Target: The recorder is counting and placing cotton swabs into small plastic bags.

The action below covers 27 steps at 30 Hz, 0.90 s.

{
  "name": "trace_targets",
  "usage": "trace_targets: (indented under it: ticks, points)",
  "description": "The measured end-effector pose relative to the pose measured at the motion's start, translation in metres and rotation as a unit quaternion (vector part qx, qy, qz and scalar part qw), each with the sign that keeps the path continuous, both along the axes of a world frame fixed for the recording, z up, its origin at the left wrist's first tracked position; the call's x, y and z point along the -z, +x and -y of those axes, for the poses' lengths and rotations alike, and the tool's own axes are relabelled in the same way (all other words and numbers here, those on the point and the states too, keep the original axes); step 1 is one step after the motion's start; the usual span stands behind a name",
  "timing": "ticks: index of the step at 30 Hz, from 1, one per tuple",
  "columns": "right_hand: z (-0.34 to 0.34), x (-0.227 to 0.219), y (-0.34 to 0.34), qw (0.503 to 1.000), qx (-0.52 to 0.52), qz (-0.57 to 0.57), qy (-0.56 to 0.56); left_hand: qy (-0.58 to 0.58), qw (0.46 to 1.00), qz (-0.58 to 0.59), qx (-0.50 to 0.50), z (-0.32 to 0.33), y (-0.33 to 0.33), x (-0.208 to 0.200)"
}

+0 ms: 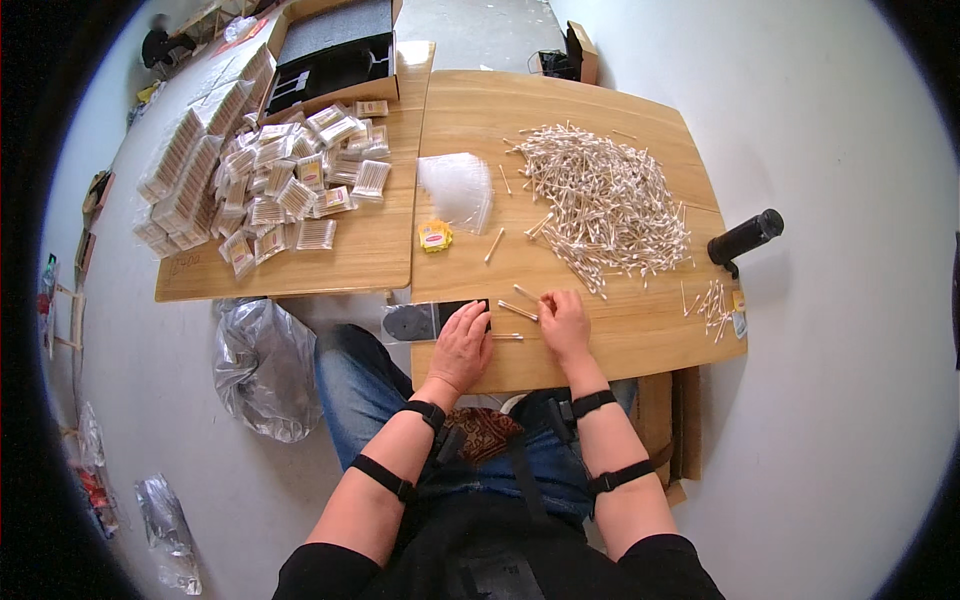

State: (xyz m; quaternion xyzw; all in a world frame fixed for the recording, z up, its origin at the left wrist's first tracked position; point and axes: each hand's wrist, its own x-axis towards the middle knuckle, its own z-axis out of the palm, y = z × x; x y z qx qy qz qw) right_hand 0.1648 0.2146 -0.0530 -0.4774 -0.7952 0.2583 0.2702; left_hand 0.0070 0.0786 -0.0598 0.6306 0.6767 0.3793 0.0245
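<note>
My left hand (463, 345) lies with its fingers stretched out over a flat black piece (452, 309) at the table's near edge. Beside it, a clear sleeve with a dark grey rounded shape (408, 322) juts past the edge. My right hand (566, 325) is closed in a pinch at the ends of cotton swabs (517, 310) just left of its fingers. Another cotton swab (508, 337) lies between the two hands. Beyond them are a loose swab (495, 245), a stack of clear bags (458, 190) and small yellow cards (435, 236).
A big heap of cotton swabs (605, 195) covers the far right. More swabs (714, 308) lie near the right edge, below a black cylinder (745, 238). Packed swab bags (300, 175), stacked packs (185, 175) and an open box (335, 75) fill the left table.
</note>
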Motion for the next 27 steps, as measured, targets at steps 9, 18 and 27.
trace_targets:
  ticks: [9, 18, 27]
  points:
    - [0.013, -0.002, -0.019, 0.99, -0.14, -0.003, -0.01, -0.043, 0.998, -0.036, -0.026, -0.001, -0.001, 0.002]
    - [-0.023, -0.01, -0.08, 0.985, -0.128, 0.032, 0.109, -0.086, 0.994, -0.06, -0.019, -0.002, 0.0, 0.002]
    - [-0.038, -0.005, -0.087, 0.98, -0.136, 0.073, 0.123, -0.041, 0.998, -0.043, -0.017, -0.002, -0.001, 0.001]
